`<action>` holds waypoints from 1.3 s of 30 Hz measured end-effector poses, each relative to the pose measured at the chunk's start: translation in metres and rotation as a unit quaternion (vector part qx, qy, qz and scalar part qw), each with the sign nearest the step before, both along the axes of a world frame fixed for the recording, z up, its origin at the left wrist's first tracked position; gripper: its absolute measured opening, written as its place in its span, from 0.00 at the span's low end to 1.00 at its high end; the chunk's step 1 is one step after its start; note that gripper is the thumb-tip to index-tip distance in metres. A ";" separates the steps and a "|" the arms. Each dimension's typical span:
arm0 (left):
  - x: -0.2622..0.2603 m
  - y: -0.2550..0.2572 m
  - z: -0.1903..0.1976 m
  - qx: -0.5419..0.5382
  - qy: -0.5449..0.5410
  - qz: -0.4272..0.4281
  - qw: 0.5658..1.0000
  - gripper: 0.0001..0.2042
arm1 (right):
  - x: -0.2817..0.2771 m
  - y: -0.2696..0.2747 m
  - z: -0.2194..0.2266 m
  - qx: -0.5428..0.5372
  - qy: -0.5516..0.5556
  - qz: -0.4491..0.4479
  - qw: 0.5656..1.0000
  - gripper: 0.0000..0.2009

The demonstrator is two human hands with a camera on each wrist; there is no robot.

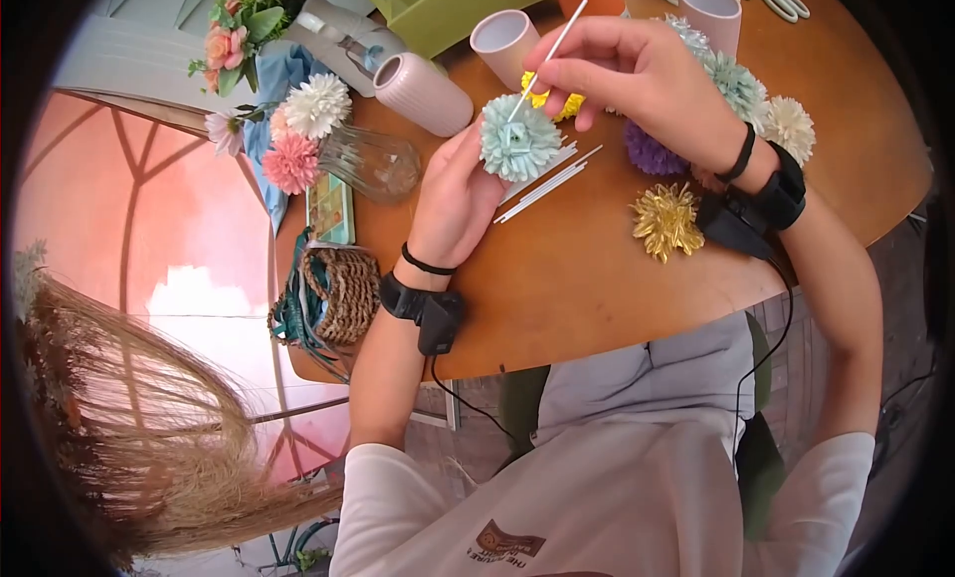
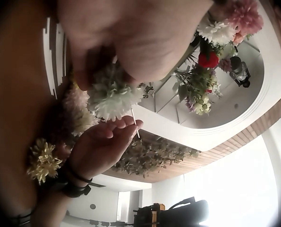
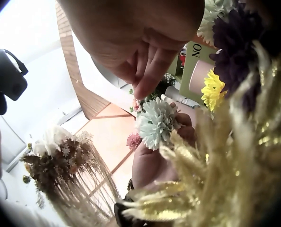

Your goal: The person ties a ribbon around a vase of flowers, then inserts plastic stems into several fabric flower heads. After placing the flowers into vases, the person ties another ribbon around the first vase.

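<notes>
Pale blue-green flower (image 1: 520, 139) is sitting in the left hand (image 1: 456, 201), fingers curling round it, and I'm seeing it held up over the wooden table (image 1: 557, 288). Right hand (image 1: 637, 80) is pinching a white stick (image 1: 559, 40) between thumb and fingertips, slanting, its lower end meeting the flower's middle. I'm also logging loose sticks (image 1: 548, 187) lying just beside the left hand and a gold flower (image 1: 668, 222) resting near the right wrist.
</notes>
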State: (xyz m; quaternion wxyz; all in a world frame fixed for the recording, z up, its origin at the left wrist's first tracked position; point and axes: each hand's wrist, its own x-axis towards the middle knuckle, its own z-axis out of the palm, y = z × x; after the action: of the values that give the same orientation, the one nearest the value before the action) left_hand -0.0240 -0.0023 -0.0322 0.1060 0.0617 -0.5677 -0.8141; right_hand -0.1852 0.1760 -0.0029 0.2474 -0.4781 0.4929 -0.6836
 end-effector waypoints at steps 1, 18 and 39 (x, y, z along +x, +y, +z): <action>0.000 0.000 -0.001 -0.001 0.001 -0.003 1.000 0.20 | 0.001 0.000 -0.002 0.001 -0.002 0.004 1.000 0.13; -0.003 0.003 0.003 -0.016 0.004 0.012 1.000 0.19 | -0.003 -0.002 -0.005 0.025 0.022 0.020 0.999 0.10; -0.004 -0.002 0.000 -0.021 0.034 0.061 0.997 0.19 | -0.004 -0.001 -0.005 0.041 0.048 0.008 0.998 0.14</action>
State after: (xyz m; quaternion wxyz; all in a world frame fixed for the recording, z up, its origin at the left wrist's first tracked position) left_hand -0.0277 -0.0045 -0.0324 0.1760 0.0666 -0.5756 -0.7958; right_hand -0.1888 0.1755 -0.0079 0.2483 -0.5042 0.5277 -0.6369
